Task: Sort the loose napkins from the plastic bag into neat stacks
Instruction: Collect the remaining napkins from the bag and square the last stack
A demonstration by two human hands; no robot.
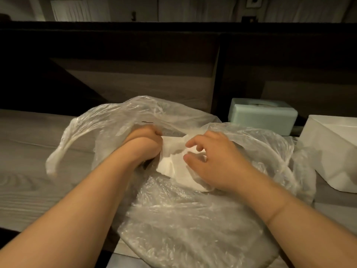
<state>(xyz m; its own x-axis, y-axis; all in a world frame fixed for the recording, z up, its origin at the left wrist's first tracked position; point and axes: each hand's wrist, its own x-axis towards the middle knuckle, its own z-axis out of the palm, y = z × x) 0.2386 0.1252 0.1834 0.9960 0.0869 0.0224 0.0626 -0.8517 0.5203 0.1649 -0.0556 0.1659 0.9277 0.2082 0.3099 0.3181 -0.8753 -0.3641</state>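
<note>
A crumpled clear plastic bag lies spread on the grey wood-grain table, its mouth open toward me. Inside it sit white napkins, partly hidden by film and hands. My left hand reaches into the bag with fingers curled, gripping the left edge of the napkins. My right hand rests on the right side of the napkins with fingers bent over them and the bag's film; whether it grips them is unclear.
A pale green tissue box stands behind the bag at the right. A white box-like container sits at the far right edge. A dark wooden back panel rises behind the table.
</note>
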